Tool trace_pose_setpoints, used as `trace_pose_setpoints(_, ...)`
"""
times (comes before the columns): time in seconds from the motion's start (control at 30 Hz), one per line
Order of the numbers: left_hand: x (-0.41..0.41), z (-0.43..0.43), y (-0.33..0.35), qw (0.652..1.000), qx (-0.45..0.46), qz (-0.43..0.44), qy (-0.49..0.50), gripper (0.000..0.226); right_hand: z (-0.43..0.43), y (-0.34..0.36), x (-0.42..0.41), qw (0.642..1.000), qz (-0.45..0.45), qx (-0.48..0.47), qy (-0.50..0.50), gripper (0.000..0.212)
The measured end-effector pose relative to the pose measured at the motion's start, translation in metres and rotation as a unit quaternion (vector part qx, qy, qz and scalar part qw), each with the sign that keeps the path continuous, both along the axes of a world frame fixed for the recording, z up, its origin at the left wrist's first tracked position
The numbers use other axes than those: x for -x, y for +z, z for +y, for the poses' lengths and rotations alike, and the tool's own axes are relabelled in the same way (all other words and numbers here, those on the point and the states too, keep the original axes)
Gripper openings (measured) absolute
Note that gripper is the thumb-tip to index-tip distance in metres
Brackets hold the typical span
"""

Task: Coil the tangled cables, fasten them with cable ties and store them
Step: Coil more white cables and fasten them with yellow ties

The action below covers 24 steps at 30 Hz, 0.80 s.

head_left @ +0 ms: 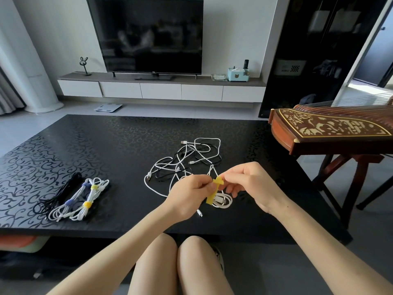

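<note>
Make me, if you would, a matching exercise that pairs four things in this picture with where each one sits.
Things:
1. yellow cable tie
2. tangled cables
3. black bundle
4. zither

Places:
A. coiled, at the far left of the table
B. on a stand, right of the table
C. pinched between the left hand and the right hand
D. loose heap mid-table, beyond the hands

Pairs: 1-C, 2-D, 3-A, 4-B.
</note>
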<state>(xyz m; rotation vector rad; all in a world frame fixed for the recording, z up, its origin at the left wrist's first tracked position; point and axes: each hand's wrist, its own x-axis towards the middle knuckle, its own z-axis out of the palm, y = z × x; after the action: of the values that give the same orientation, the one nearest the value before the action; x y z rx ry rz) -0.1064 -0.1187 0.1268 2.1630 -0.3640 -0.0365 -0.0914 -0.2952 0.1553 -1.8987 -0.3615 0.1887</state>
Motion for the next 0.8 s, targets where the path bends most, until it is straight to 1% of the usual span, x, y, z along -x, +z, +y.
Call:
trace_pose_setpoints(0.07, 0.001, -0.001, 0.002, 1.000, 0.001, 0.000, -0.004, 0.044, 0.001, -0.001, -0.002, 1.000, -0.008, 0.012, -0.019, 0.022)
trace_pose_setpoints(0.13, 0.002, -0.003, 0.003, 1.000, 0.006, -0.003, -0.011, 0.045, 0.003, -0.002, -0.003, 0.998, -0.031, 0.044, -0.029, 0.019)
trace_pose_setpoints(0.2, 0.005, -0.003, 0.004, 1.000, 0.007, -0.025, -0.010, 0.045, 0.005, 0.000, -0.002, 0.994, -0.066, 0.085, -0.029, 0.017)
trace_pose_setpoints(0.27, 0.010, -0.005, 0.005, 0.997, -0.011, -0.076, -0.013, 0.044, 0.005, 0.005, -0.001, 0.979, -0.132, 0.149, -0.033, 0.017)
trace_pose_setpoints(0.33, 0.019, -0.008, 0.006, 0.990, -0.037, -0.126, -0.049, 0.038, 0.004, 0.015, -0.002, 0.957, -0.208, 0.194, -0.051, 0.019)
trace_pose_setpoints(0.37, 0.024, -0.011, 0.005, 0.986, -0.049, -0.141, -0.076, 0.033, 0.002, 0.022, -0.003, 0.952, -0.230, 0.193, -0.062, 0.020)
trace_pose_setpoints(0.43, 0.033, -0.015, 0.002, 0.981, -0.057, -0.153, -0.110, 0.031, 0.000, 0.036, -0.004, 0.953, -0.244, 0.170, -0.062, 0.021)
trace_pose_setpoints(0.5, 0.035, -0.016, 0.001, 0.982, -0.043, -0.146, -0.108, 0.030, -0.001, 0.048, -0.003, 0.947, -0.264, 0.175, -0.054, 0.022)
trace_pose_setpoints(0.57, 0.032, -0.016, 0.004, 0.990, -0.011, -0.113, -0.087, 0.030, -0.001, 0.054, -0.003, 0.938, -0.290, 0.177, -0.065, 0.022)
trace_pose_setpoints(0.63, 0.026, -0.017, 0.004, 0.997, 0.032, -0.052, -0.057, 0.034, 0.002, 0.054, -0.001, 0.938, -0.298, 0.155, -0.087, 0.022)
trace_pose_setpoints(0.7, 0.023, -0.019, 0.001, 0.998, 0.036, -0.009, -0.043, 0.036, 0.005, 0.043, 0.003, 0.945, -0.280, 0.136, -0.098, 0.024)
trace_pose_setpoints(0.8, 0.024, -0.021, -0.006, 0.999, 0.021, 0.000, -0.042, 0.036, 0.006, 0.026, 0.009, 0.975, -0.182, 0.109, -0.061, 0.023)
